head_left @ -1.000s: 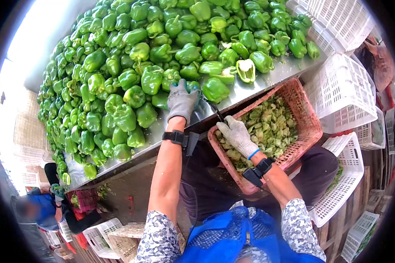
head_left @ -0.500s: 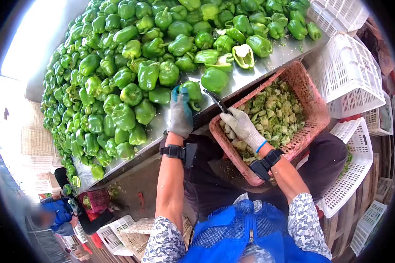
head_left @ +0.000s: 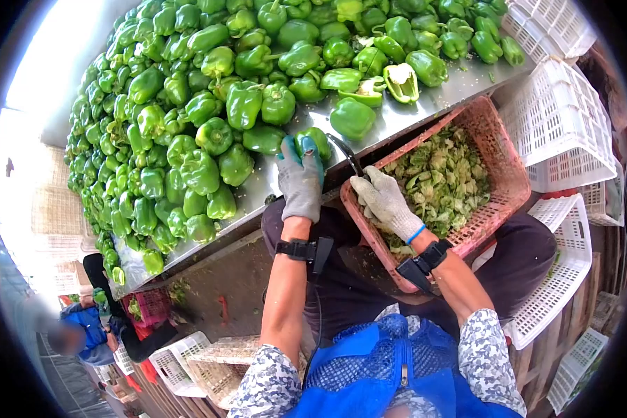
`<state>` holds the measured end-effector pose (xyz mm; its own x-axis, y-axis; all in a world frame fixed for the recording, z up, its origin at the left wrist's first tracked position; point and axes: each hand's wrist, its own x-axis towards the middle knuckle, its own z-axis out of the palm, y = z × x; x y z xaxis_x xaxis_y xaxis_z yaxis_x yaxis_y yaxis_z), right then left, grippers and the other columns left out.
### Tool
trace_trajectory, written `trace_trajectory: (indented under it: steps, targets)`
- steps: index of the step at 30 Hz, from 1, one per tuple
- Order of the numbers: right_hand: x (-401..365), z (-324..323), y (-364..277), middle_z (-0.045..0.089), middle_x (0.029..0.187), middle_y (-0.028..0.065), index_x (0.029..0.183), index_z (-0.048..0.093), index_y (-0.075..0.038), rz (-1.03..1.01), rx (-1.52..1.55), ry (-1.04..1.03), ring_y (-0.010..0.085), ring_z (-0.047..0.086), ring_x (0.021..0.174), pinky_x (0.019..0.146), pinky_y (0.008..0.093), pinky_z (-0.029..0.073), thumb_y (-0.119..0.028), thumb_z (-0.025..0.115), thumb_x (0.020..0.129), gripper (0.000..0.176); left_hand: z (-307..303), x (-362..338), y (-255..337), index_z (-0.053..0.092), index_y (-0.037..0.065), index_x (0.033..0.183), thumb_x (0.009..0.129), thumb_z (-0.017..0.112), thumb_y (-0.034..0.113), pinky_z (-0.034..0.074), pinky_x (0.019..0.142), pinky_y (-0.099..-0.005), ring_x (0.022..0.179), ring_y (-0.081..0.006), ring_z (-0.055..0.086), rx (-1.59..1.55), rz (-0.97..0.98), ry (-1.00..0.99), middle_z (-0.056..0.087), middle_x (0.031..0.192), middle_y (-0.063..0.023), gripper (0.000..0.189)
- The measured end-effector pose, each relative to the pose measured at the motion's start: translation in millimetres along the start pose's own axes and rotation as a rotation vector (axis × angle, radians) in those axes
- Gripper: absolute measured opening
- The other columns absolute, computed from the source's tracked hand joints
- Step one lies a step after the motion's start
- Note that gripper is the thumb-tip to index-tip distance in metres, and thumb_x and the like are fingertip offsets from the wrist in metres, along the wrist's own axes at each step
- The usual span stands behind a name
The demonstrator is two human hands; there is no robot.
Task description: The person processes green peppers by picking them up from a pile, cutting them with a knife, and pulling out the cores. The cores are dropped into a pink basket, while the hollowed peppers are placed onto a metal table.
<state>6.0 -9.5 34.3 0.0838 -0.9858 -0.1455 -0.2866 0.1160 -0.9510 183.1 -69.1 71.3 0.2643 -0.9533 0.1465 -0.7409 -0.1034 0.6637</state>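
Note:
A grey glove with teal fingertips covers my left hand (head_left: pixel 301 180). Its fingers are closed around a green bell pepper (head_left: pixel 316 142) at the near edge of the metal table; the palm side of the grip is hidden. In my right hand (head_left: pixel 386 200), in a pale knitted glove, is a curved knife (head_left: pixel 344 152) with a dark handle, its blade pointing up and left towards that pepper. Any contact between blade and pepper is hard to make out. Below my right hand stands a pink crate (head_left: pixel 506 174) holding pale green pepper cores and scraps.
A large heap of green peppers (head_left: pixel 188 111) covers much of the metal table (head_left: pixel 390 125). Cut-open peppers (head_left: pixel 401 83) lie near its edge. White crates (head_left: pixel 561 118) stand at the right. At the lower left a person in blue (head_left: pixel 83 331) sits by another pink crate (head_left: pixel 152 306).
The view has shifted slightly, moving the table's contents right. My left hand reaches a little further over the pepper, whose stem end no longer shows. The knife remains in my right hand.

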Motion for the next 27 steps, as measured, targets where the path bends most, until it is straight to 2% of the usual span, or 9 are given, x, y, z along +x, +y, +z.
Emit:
trace_trajectory:
  steps: [1, 4, 9, 12, 16, 20, 23, 25, 27]
  targets:
    - [3, 3, 2, 0.061, 0.074, 0.0254, 0.096, 0.055, 0.001, -0.027, -0.042, 0.022, 0.0441, 0.064, 0.071, 0.062, 0.0508, 0.048, -0.043, 0.058, 0.098, 0.045, -3, 3, 2, 0.047, 0.006, 0.141, 0.103, 0.051, 0.038, 0.051, 0.085, -0.0517, 0.099, -0.0455, 0.065, 0.142, -0.041, -0.071, 0.063, 0.118, -0.0306, 0.050]
    - [5, 6, -11, 0.062, 0.079, 0.0293, 0.096, 0.054, 0.001, 0.009, -0.120, 0.051, 0.0507, 0.063, 0.082, 0.069, 0.0562, 0.046, -0.046, 0.057, 0.098, 0.047, -2, 3, 2, 0.044, 0.005, 0.142, 0.103, 0.046, 0.036, 0.051, 0.084, -0.0531, 0.102, -0.0486, 0.064, 0.155, 0.041, -0.068, 0.063, 0.117, -0.0317, 0.050]
    - [2, 7, -34, 0.065, 0.083, 0.0296, 0.103, 0.055, 0.000, 0.024, -0.194, 0.021, 0.0496, 0.065, 0.085, 0.072, 0.0567, 0.048, -0.045, 0.057, 0.097, 0.046, 0, 6, 6, 0.042, 0.001, 0.142, 0.103, 0.045, 0.033, 0.052, 0.084, -0.0522, 0.099, -0.0469, 0.066, 0.203, -0.024, -0.152, 0.065, 0.115, -0.0297, 0.050]
    - [11, 11, -35, 0.067, 0.085, 0.0307, 0.106, 0.056, 0.001, -0.067, -0.317, 0.044, 0.0491, 0.066, 0.087, 0.075, 0.0565, 0.050, -0.042, 0.056, 0.097, 0.044, 0, 7, 9, 0.041, -0.001, 0.142, 0.103, 0.044, 0.034, 0.053, 0.083, -0.0518, 0.098, -0.0462, 0.066, 0.240, -0.032, -0.177, 0.065, 0.116, -0.0297, 0.052]
    - [34, 10, -57, 0.068, 0.092, 0.0297, 0.106, 0.058, 0.003, 0.011, -0.517, -0.062, 0.0486, 0.065, 0.095, 0.080, 0.0554, 0.050, -0.035, 0.057, 0.096, 0.040, 6, 5, 3, 0.039, -0.002, 0.143, 0.104, 0.042, 0.036, 0.053, 0.082, -0.0518, 0.097, -0.0458, 0.067, 0.203, -0.006, -0.153, 0.066, 0.114, -0.0304, 0.055]
    - [58, 21, -57, 0.071, 0.096, 0.0271, 0.115, 0.059, 0.004, -0.020, -0.765, -0.155, 0.0436, 0.070, 0.092, 0.081, 0.0521, 0.056, -0.033, 0.056, 0.096, 0.041, 11, 5, -7, 0.037, -0.002, 0.143, 0.104, 0.041, 0.037, 0.053, 0.080, -0.0529, 0.092, -0.0463, 0.067, 0.208, 0.018, -0.106, 0.067, 0.105, -0.0297, 0.054]
    - [43, 17, -53, 0.071, 0.094, 0.0263, 0.115, 0.059, 0.002, 0.105, -0.812, -0.164, 0.0436, 0.070, 0.092, 0.079, 0.0519, 0.057, -0.033, 0.056, 0.096, 0.039, 3, 9, -4, 0.037, -0.001, 0.141, 0.104, 0.040, 0.035, 0.053, 0.079, -0.0535, 0.090, -0.0467, 0.067, 0.128, -0.075, -0.164, 0.068, 0.100, -0.0300, 0.052]
    - [21, 7, -34, 0.070, 0.094, 0.0281, 0.108, 0.058, 0.001, 0.099, -0.712, -0.078, 0.0458, 0.069, 0.091, 0.078, 0.0545, 0.055, -0.036, 0.056, 0.096, 0.039, 11, 16, -8, 0.037, -0.002, 0.140, 0.105, 0.038, 0.033, 0.053, 0.077, -0.0530, 0.088, -0.0462, 0.067, 0.081, -0.096, -0.124, 0.068, 0.097, -0.0299, 0.050]
    - [13, -1, -12, 0.068, 0.095, 0.0306, 0.105, 0.058, 0.002, 0.029, -0.407, 0.002, 0.0489, 0.065, 0.094, 0.081, 0.0553, 0.051, -0.039, 0.057, 0.095, 0.042, 23, 23, -8, 0.036, -0.002, 0.141, 0.105, 0.037, 0.033, 0.053, 0.078, -0.0525, 0.088, -0.0458, 0.067, 0.041, -0.117, -0.090, 0.068, 0.097, -0.0295, 0.050]
